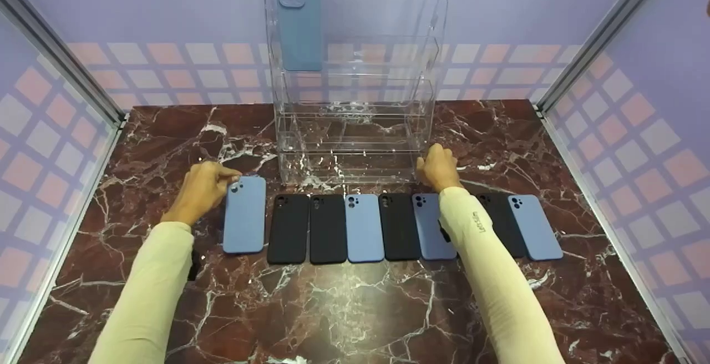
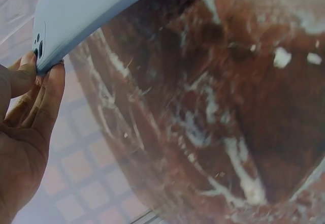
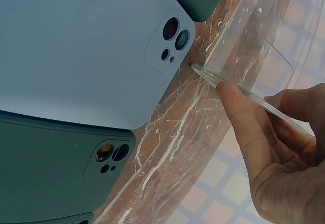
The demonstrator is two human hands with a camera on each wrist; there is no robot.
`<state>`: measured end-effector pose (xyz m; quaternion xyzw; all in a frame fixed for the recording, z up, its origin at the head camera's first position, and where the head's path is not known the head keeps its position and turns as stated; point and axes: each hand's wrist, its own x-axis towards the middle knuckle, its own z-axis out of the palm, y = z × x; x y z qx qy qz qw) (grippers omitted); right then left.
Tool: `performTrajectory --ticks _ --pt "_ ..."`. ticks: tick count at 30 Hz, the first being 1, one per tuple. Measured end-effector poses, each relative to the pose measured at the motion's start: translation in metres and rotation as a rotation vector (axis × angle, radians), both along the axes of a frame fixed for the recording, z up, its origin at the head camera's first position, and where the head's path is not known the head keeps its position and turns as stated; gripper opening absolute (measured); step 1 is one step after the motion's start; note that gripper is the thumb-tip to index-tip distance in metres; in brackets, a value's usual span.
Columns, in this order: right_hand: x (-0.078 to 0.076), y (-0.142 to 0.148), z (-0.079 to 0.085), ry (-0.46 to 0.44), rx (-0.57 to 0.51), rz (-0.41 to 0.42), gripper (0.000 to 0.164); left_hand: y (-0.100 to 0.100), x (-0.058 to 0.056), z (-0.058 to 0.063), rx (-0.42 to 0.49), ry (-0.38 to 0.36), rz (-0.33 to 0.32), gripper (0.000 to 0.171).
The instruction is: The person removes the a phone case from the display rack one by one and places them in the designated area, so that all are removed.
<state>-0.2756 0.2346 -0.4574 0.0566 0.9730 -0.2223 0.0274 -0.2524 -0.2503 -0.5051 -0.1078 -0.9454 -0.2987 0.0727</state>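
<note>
At the left end of a row of phone cases, my left hand pinches the upper left corner of a light blue phone case. In the left wrist view, thumb and fingers hold that case beside its camera holes. My right hand grips the front right side of a clear tiered acrylic rack. Its side panel sits between thumb and fingers in the right wrist view. Upright at the left of the rack's top tier stands another blue phone case.
Black cases, a light blue case and a darker blue case lie side by side before the rack. My right sleeve partly covers a black one. Tiled-pattern walls enclose the marbled table.
</note>
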Motion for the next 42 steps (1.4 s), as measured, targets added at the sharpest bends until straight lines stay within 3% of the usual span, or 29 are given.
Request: performTrajectory --ticks 4,7,21,33,38,42 --pt "0.001 -0.004 -0.001 0.024 0.018 -0.034 0.032 0.017 0.022 0.025 -0.007 -0.056 -0.024 0.014" --pt "0.001 -0.004 -0.002 0.031 0.008 -0.031 0.029 0.024 0.028 0.026 -0.016 -0.101 0.001 0.015" --pt "0.0 -0.004 -0.002 0.034 0.004 -0.029 0.027 0.028 0.027 0.016 -0.013 -0.22 0.011 0.015" --pt "0.001 -0.005 -0.002 0.026 -0.013 -0.035 0.027 0.029 0.026 0.016 -0.045 -0.236 0.008 0.015" --pt "0.001 -0.004 -0.002 0.028 0.01 -0.025 0.03 0.028 0.024 0.022 -0.069 -0.251 0.016 0.016" --pt "0.0 -0.004 -0.002 0.018 0.007 -0.026 0.032 0.023 0.017 0.038 -0.087 -0.236 0.039 0.02"
